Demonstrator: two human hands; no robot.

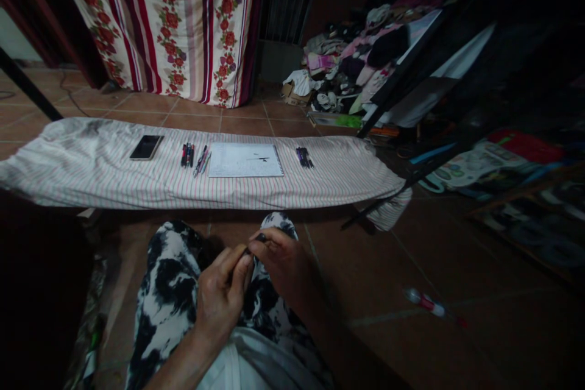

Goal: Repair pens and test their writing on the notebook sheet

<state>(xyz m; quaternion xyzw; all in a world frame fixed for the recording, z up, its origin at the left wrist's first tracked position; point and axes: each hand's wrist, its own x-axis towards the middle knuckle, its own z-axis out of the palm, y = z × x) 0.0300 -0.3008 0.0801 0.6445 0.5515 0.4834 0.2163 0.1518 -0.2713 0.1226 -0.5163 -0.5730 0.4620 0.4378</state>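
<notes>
Over my lap, my left hand (226, 286) and my right hand (281, 259) meet with fingers pinched. Between them is a small dark pen (260, 237), mostly covered by the fingers; only short black bits show. Beyond my knees, a spiral notebook (233, 161) lies on the striped cloth (137, 186). Thin dark pieces (262, 159), perhaps pen parts, rest on its page. Left of the notebook are a group of pens (187, 155) and several more pens (201, 160). A cluster of dark pens (304, 157) lies to its right.
A phone (147, 147) lies toward the cloth's left end. Behind hangs a floral curtain (171, 24). Piled clothes (351, 61) fill the back right. On the tiled floor at the right lies a plastic bottle (425, 302); another bottle (94, 347) is at lower left.
</notes>
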